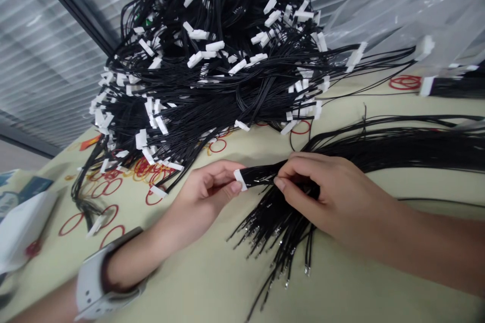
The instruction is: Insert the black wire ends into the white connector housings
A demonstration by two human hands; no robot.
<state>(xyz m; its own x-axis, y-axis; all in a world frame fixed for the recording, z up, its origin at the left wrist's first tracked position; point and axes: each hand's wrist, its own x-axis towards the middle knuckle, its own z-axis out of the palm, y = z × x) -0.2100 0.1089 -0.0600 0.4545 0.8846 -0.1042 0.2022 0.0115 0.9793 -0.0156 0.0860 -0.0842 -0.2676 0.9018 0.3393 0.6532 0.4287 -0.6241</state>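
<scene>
Between the thumb and fingers of my left hand (208, 194) is a white connector housing (240, 180) with black wires running out of its right side. My right hand (322, 186) pinches black wire (265, 174) just right of that housing, thumb and forefinger close together. Beneath my right hand, a bundle of loose black wires (280, 227) fans out toward the lower left, with shiny metal terminals at the ends. The same bundle (417, 149) stretches away to the right edge. My right palm and fingers partly hide the wires.
A large heap of black cables (227, 86) with white connectors stands at the back. Red and yellow rubber bands (147, 169) lie along its front left. A clear plastic bag (409, 10) is at the back right, a white box (26, 227) at the left edge.
</scene>
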